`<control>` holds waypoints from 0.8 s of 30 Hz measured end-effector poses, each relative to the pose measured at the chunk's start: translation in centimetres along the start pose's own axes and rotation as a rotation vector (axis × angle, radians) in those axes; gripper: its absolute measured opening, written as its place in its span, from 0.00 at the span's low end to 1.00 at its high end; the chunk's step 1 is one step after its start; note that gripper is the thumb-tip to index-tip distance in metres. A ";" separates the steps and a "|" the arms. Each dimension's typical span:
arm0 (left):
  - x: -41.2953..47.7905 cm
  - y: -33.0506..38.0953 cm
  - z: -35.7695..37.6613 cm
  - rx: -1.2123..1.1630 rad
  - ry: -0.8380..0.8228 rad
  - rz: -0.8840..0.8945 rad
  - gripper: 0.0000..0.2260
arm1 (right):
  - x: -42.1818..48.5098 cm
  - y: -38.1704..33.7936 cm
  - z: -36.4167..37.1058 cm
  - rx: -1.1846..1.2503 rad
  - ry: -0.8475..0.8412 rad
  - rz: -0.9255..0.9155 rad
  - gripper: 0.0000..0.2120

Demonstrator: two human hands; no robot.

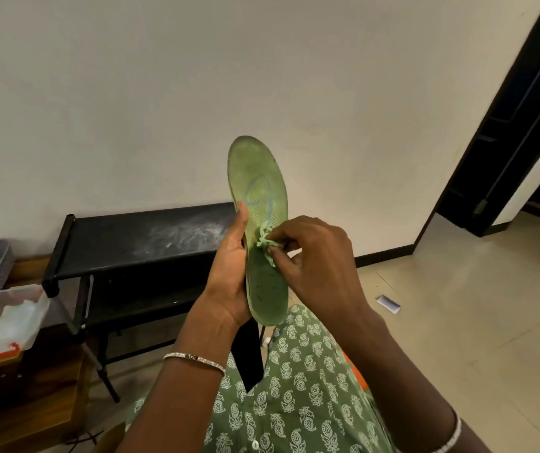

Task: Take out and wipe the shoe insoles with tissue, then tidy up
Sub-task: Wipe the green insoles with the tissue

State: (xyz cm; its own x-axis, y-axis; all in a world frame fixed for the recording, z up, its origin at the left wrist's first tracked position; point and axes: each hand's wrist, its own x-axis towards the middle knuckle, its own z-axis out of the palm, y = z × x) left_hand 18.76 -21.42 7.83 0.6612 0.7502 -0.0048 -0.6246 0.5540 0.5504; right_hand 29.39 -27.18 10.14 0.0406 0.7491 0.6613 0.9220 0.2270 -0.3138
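The insole (262, 178) looks light and bendy. The left grip (229, 273) clasps its mid-edge, and beside it the right grip (314, 256) pinches soft tissue (264, 238) against it.

Garment: green kurta (294, 387), all-over white paisley print, small white button (255, 445) on the front. Left wrist: slim silver bangle (194, 358), dark stones at centre. Right wrist: white beaded bangle (451, 434). Forearms bare

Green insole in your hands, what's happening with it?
A person is wiping it clean. The left hand holds the green insole upright by its edge, and the right hand pinches a small crumpled tissue against its middle. Dark specks show on the heel end. A plastic box of tissues sits off to the left.
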 end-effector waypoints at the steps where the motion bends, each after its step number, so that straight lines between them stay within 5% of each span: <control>1: -0.1 0.2 -0.2 0.016 0.008 0.002 0.28 | -0.3 -0.3 0.0 0.036 -0.009 0.004 0.08; 4: -0.2 0.9 -0.6 0.066 0.029 -0.010 0.33 | -1.7 -1.2 0.2 0.107 -0.096 0.012 0.20; 10: 0.1 1.3 -1.2 0.018 0.070 0.012 0.45 | -3.0 -1.5 0.5 0.137 -0.144 -0.113 0.11; 17: -0.2 -0.1 0.0 -0.025 0.036 0.026 0.31 | 0.0 0.0 0.8 0.056 0.110 -0.083 0.09; 24: 0.0 1.1 -1.4 0.013 0.097 0.000 0.42 | -3.4 -1.6 1.3 0.209 -0.072 -0.124 0.09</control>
State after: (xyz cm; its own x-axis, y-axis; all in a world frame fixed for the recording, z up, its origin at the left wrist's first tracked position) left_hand 17.47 -20.26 7.25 0.6172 0.7821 -0.0856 -0.6186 0.5497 0.5613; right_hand 27.24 -29.34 7.51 -0.1020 0.7485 0.6553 0.8184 0.4376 -0.3725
